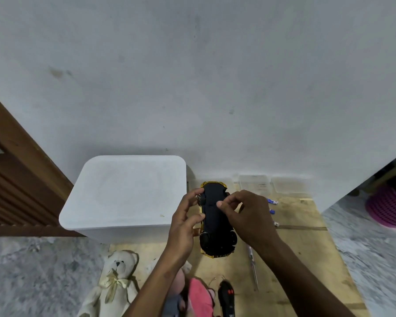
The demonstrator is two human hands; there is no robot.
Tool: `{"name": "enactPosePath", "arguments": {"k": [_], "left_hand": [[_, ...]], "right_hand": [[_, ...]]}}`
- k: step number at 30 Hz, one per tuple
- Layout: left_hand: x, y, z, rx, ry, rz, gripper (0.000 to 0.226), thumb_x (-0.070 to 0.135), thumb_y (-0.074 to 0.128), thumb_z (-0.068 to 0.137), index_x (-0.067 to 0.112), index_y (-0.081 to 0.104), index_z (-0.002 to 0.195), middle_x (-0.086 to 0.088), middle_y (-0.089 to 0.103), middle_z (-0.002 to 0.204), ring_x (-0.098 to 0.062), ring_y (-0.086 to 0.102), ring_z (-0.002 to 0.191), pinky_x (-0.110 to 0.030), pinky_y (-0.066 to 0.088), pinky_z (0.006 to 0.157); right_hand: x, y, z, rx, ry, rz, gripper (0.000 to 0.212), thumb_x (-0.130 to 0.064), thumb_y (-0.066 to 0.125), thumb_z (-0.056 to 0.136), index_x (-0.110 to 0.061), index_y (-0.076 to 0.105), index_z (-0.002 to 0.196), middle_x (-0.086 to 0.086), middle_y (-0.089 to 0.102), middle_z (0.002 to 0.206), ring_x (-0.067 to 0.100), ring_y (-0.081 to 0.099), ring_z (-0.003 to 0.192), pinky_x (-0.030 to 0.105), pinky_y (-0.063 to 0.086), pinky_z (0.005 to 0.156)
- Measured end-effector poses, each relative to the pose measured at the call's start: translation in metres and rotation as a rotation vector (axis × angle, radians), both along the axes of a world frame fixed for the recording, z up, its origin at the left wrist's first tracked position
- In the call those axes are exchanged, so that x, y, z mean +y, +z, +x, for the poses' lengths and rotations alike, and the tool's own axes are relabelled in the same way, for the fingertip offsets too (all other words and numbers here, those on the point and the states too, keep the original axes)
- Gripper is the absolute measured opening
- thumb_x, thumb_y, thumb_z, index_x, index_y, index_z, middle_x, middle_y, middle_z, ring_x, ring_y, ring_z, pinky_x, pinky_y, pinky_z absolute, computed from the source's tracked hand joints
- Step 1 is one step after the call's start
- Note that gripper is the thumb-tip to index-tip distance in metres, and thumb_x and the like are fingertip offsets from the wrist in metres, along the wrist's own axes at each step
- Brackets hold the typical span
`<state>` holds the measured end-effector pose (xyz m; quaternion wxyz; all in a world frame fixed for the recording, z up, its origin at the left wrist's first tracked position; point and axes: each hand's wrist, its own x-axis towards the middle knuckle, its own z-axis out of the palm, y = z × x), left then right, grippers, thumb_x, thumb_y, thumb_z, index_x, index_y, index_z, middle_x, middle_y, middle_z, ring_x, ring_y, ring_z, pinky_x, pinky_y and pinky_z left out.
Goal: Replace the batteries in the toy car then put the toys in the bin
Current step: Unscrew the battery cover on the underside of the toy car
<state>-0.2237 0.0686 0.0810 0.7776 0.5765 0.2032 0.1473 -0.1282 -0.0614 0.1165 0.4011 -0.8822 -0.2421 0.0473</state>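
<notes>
by the wall (192,88), lidded bin (128,191), contents hidden; left hand (185,223), right hand (249,216) grip car (215,218).

The right hand (247,213) covers part of the black underside of the toy car (212,223), and the blue-tipped bits (271,201) at its three o'clock are too small to name. At six o'clock the bottom edge cuts off the black remote (226,298) and the pink doll (199,294).
</notes>
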Motion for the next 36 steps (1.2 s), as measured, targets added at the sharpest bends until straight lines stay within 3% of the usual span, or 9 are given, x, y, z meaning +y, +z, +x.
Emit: {"name": "enactPosePath", "arguments": {"k": [5, 9, 11, 18, 25, 30, 36], "left_hand": [[-0.001, -0.003, 0.003, -0.027, -0.001, -0.01, 0.055, 0.011, 0.055, 0.073, 0.04, 0.066, 0.119, 0.012, 0.065, 0.118, -0.03, 0.056, 0.122, -0.028, 0.055, 0.065], [0.0, -0.002, 0.004, -0.022, -0.003, -0.021, 0.055, 0.012, 0.055, 0.072, 0.041, 0.066, 0.117, 0.014, 0.066, 0.117, -0.029, 0.058, 0.119, -0.028, 0.054, 0.063], [0.001, -0.002, 0.004, -0.014, -0.006, -0.023, 0.055, 0.012, 0.056, 0.072, 0.04, 0.066, 0.119, 0.007, 0.063, 0.121, -0.028, 0.059, 0.116, -0.027, 0.054, 0.063], [0.003, -0.001, 0.002, 0.005, -0.014, -0.004, 0.056, 0.015, 0.056, 0.072, 0.041, 0.064, 0.121, -0.003, 0.058, 0.127, -0.03, 0.061, 0.112, -0.027, 0.054, 0.063], [0.004, 0.002, 0.0, 0.001, -0.006, -0.002, 0.056, 0.015, 0.056, 0.072, 0.038, 0.064, 0.123, 0.003, 0.061, 0.125, -0.029, 0.059, 0.113, -0.023, 0.052, 0.06], [0.005, 0.006, -0.001, 0.0, -0.009, -0.024, 0.055, 0.015, 0.057, 0.072, 0.038, 0.064, 0.121, 0.001, 0.061, 0.124, -0.022, 0.061, 0.107, -0.023, 0.051, 0.058], [0.006, 0.007, -0.005, -0.003, -0.019, -0.023, 0.054, 0.014, 0.055, 0.072, 0.038, 0.065, 0.12, -0.002, 0.061, 0.122, -0.017, 0.059, 0.096, -0.022, 0.049, 0.056]], "right_hand": [[0.0, 0.0, -0.003, -0.057, 0.006, -0.037, 0.015, -0.031, 0.072, 0.089, -0.019, 0.075, 0.079, -0.006, 0.068, 0.077, 0.007, 0.062, 0.073, 0.031, 0.054, 0.072], [0.002, 0.0, -0.005, -0.112, 0.029, -0.062, 0.016, -0.026, 0.069, 0.091, -0.016, 0.073, 0.079, -0.005, 0.066, 0.078, 0.006, 0.059, 0.071, 0.021, 0.046, 0.067], [0.003, 0.0, -0.005, -0.12, 0.042, -0.074, 0.016, -0.024, 0.067, 0.092, -0.016, 0.073, 0.08, -0.004, 0.066, 0.08, 0.006, 0.058, 0.071, 0.017, 0.042, 0.065], [0.005, 0.0, -0.007, -0.132, 0.064, -0.081, 0.011, -0.022, 0.065, 0.094, -0.015, 0.073, 0.092, 0.0, 0.069, 0.089, 0.012, 0.062, 0.08, 0.027, 0.051, 0.074], [0.009, 0.006, -0.007, -0.121, 0.051, -0.069, 0.017, -0.023, 0.067, 0.092, -0.016, 0.072, 0.077, -0.003, 0.067, 0.076, 0.009, 0.06, 0.071, 0.025, 0.047, 0.064], [0.011, 0.005, -0.008, -0.129, 0.079, -0.108, 0.013, -0.015, 0.059, 0.096, -0.012, 0.068, 0.089, 0.004, 0.067, 0.089, 0.018, 0.062, 0.08, 0.032, 0.05, 0.071], [0.009, -0.002, -0.005, -0.128, 0.106, -0.083, 0.008, -0.015, 0.06, 0.095, -0.019, 0.068, 0.095, -0.003, 0.066, 0.095, 0.012, 0.06, 0.085, 0.035, 0.053, 0.077]]}}
